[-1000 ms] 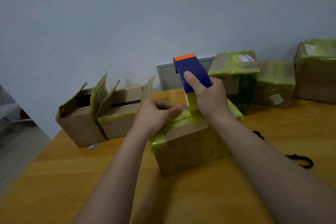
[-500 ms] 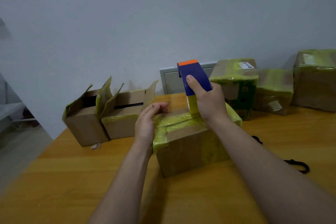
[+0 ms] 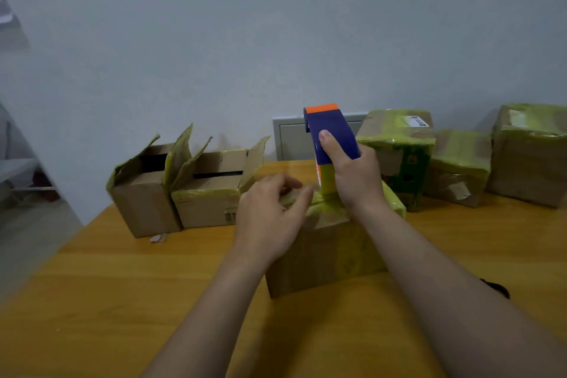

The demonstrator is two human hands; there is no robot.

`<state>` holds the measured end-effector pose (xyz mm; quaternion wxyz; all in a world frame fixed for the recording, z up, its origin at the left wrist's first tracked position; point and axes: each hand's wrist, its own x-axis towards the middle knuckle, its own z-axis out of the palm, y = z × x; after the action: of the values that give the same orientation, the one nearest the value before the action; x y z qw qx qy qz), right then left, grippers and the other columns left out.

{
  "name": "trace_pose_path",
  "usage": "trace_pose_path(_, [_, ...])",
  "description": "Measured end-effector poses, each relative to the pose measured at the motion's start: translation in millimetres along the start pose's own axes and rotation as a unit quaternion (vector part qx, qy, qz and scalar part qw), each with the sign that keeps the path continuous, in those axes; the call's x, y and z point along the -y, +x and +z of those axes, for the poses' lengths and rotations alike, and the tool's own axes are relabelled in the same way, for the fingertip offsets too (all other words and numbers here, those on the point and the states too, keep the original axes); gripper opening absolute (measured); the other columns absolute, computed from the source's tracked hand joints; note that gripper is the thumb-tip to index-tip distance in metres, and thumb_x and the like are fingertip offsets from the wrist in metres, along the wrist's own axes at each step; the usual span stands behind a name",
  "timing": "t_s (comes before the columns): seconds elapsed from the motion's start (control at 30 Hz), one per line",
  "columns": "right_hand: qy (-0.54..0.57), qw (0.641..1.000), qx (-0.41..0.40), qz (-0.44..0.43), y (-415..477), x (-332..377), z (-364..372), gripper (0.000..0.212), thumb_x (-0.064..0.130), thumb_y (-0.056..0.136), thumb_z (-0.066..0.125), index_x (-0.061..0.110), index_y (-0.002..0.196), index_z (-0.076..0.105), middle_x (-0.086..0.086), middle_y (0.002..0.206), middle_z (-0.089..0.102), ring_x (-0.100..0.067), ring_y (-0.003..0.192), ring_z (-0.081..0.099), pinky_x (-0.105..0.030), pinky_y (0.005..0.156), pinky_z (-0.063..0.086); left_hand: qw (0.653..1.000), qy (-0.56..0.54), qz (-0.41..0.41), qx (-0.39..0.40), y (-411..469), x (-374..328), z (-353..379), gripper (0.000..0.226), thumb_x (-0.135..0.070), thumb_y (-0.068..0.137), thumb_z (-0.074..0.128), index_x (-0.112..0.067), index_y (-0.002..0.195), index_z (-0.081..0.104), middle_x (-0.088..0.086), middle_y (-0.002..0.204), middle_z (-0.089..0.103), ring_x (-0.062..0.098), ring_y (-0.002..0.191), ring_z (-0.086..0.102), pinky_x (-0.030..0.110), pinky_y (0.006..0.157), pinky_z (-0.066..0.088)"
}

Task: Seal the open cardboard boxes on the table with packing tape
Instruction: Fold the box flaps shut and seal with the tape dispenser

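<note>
Gripping the tape dispenser [image 3: 333,135] upright, the right hand [image 3: 356,181] stands on the box [image 3: 337,242]; the left hand [image 3: 270,218] rests loosely, fingers relaxed, against its top edge.

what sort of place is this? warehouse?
Likely a small packing station in a plain room, not a warehouse: a wooden table against a grey wall, taped boxes at the back, two open boxes, and a tape dispenser in the right hand.

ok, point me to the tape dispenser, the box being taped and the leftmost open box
tape dispenser [image 3: 334,123]: head view, blue body
box being taped [image 3: 334,255]: head view, front face
leftmost open box [image 3: 144,209]: head view, front face
</note>
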<state>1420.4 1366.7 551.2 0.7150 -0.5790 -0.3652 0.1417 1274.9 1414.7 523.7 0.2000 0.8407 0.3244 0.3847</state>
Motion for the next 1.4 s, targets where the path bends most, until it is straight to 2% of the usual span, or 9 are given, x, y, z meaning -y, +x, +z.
trace_pose_path(0.13, [0.003,1.0,-0.003,0.001,2,-4,0,0.034,0.05,0.095,0.063,0.017,0.1,0.068,0.001,0.086,0.069,-0.011,0.078,0.065,-0.022,0.066,0.049,0.975,-0.206,-0.078,-0.01,-5,16,3,0.027,-0.052,0.096,0.061,-0.035,0.113,0.073,-0.016,0.118,0.067,0.006,0.115,0.06,0.028,0.086,0.052])
trace_pose_path(0.27, [0.013,1.0,-0.004,0.005,5,-6,3,0.039,0.051,0.094,0.064,0.014,0.107,0.069,0.001,0.089,0.07,-0.012,0.083,0.066,-0.021,0.066,0.048,0.963,-0.262,-0.065,0.006,-13,31,4,0.058,-0.071,0.077,0.059,-0.044,0.128,0.063,-0.02,0.149,0.046,0.0,0.138,0.041,0.029,0.103,0.044])
trace_pose_path(0.53, [0.027,1.0,-0.002,0.011,6,-7,3,0.041,0.049,0.095,0.064,0.011,0.111,0.069,0.0,0.091,0.069,-0.011,0.082,0.065,-0.013,0.059,0.047,0.935,-0.353,-0.016,-0.002,-22,41,12,0.096,-0.079,0.069,0.07,-0.028,0.146,0.044,-0.001,0.144,0.048,0.006,0.131,0.051,0.022,0.093,0.052])
trace_pose_path(0.73, [0.03,0.999,-0.004,0.014,5,-5,5,0.039,0.047,0.095,0.065,0.011,0.108,0.069,-0.001,0.091,0.07,-0.013,0.083,0.066,-0.022,0.067,0.048,0.912,-0.406,-0.046,-0.042,-23,44,20,0.076,-0.06,0.082,0.063,-0.028,0.148,0.044,-0.001,0.149,0.05,0.018,0.141,0.047,0.043,0.113,0.045])
trace_pose_path(0.87, [0.034,0.999,0.0,0.028,4,-4,3,0.041,0.049,0.094,0.065,0.01,0.109,0.069,-0.002,0.09,0.069,-0.015,0.083,0.066,-0.025,0.067,0.049,0.831,-0.516,-0.207,0.026,-21,42,8,0.056,-0.051,0.092,0.064,-0.035,0.144,0.051,-0.002,0.139,0.063,0.016,0.117,0.069,0.032,0.091,0.058])
trace_pose_path(0.97, [0.04,0.999,0.005,0.034,3,-3,1,0.038,0.048,0.094,0.066,0.012,0.104,0.07,-0.001,0.086,0.069,-0.016,0.081,0.065,-0.026,0.066,0.048,0.919,-0.323,-0.218,0.056,-12,41,-6,0.018,-0.044,0.104,0.05,-0.039,0.112,0.065,-0.012,0.112,0.069,0.006,0.103,0.065,0.021,0.081,0.046])
trace_pose_path(1.07, [0.044,0.999,0.006,0.026,1,-2,-1,0.037,0.047,0.094,0.066,0.011,0.103,0.07,-0.002,0.087,0.07,-0.016,0.082,0.066,-0.027,0.067,0.049,0.986,-0.087,-0.141,0.002,13,57,-19,0.023,-0.051,0.102,0.054,-0.036,0.102,0.072,-0.012,0.099,0.069,0.012,0.097,0.065,0.029,0.072,0.046])
trace_pose_path(1.23, [0.031,0.999,0.009,0.019,2,-4,0,0.037,0.049,0.094,0.064,0.013,0.104,0.069,-0.002,0.088,0.07,-0.016,0.083,0.067,-0.026,0.068,0.05,0.985,-0.051,-0.15,0.065,33,58,-18,0.038,-0.051,0.099,0.061,-0.026,0.077,0.079,-0.001,0.07,0.069,0.019,0.072,0.064,0.036,0.066,0.043])
trace_pose_path(1.4, [0.036,0.999,0.009,0.021,5,-5,2,0.04,0.048,0.094,0.065,0.01,0.106,0.07,0.0,0.087,0.069,-0.014,0.082,0.066,-0.023,0.065,0.049,0.967,-0.168,-0.192,-0.001,20,58,-10,0.028,-0.044,0.1,0.063,-0.023,0.088,0.078,-0.002,0.078,0.075,0.019,0.077,0.07,0.034,0.066,0.049])
